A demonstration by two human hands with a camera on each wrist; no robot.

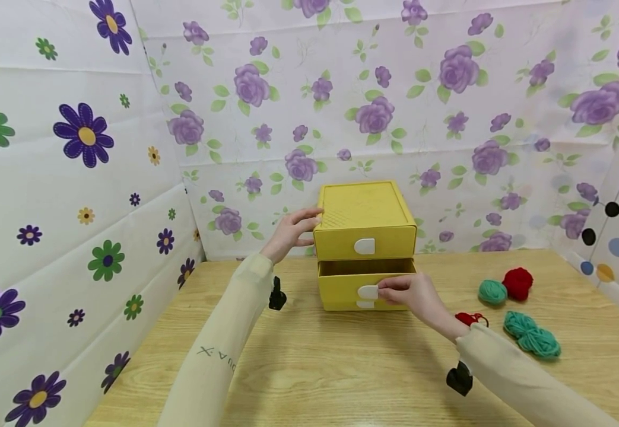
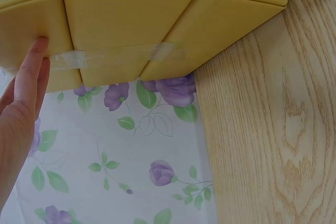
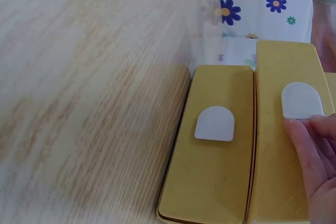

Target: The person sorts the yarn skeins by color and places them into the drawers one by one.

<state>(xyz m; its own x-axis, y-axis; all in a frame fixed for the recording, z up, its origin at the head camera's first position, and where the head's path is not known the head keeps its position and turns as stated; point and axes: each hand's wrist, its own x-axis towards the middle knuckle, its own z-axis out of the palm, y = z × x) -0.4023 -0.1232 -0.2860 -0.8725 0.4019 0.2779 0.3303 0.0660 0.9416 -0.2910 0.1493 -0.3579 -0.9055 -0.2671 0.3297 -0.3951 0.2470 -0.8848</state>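
A small yellow drawer cabinet [image 1: 365, 204] stands against the back wall, with its middle drawer [image 1: 338, 290] pulled partway out. My right hand [image 1: 418, 296] pinches the edge of that drawer's white tab handle [image 1: 367, 292]; the right wrist view shows thumb and fingertips at the handle [image 3: 302, 100]. Below it, the bottom drawer [image 3: 220, 177] is flush, its own white tab in view. My left hand [image 1: 292, 231] rests at the cabinet's upper left side. In the left wrist view its extended fingers [image 2: 32, 72] touch the yellow side wall [image 2: 52, 24]. The open drawer's contents are hidden.
Right of the cabinet lie a green yarn ball [image 1: 493, 292], a red yarn ball [image 1: 518, 283] and a green yarn skein [image 1: 532, 335]. Some red yarn [image 1: 469, 319] is partly behind my right wrist. Flowered sheets [image 1: 298, 107] line the walls around the wooden table [image 1: 309, 367].
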